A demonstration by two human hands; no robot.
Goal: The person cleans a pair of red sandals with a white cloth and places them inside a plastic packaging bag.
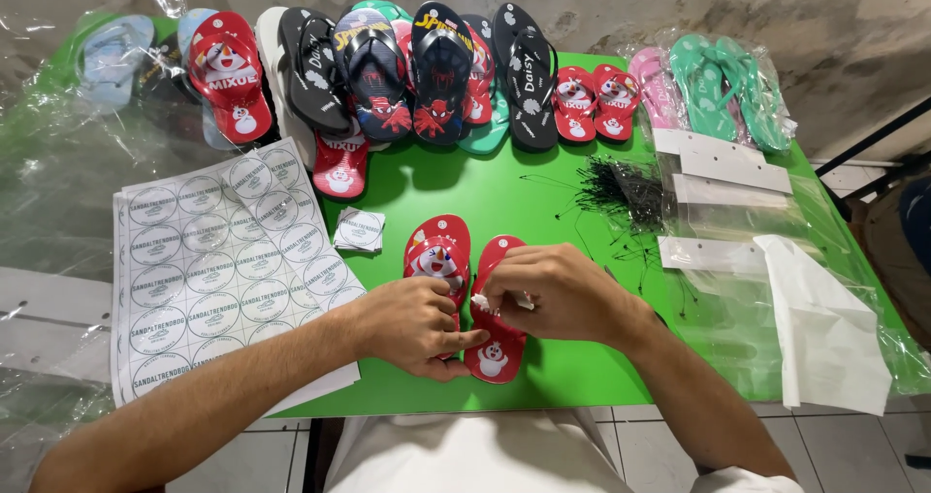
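Two small red flip-flops with a snowman print lie side by side on the green table in front of me. My left hand rests on the lower part of the left flip-flop, fingers curled under it. My right hand lies over the right flip-flop and pinches a small white sticker between thumb and fingers at its strap. Both hands touch each other over the pair.
A sheet of round stickers lies at the left, with a small cut stack beside it. Several flip-flops line the far edge. Black plastic ties, clear bags and a white sheet sit at the right.
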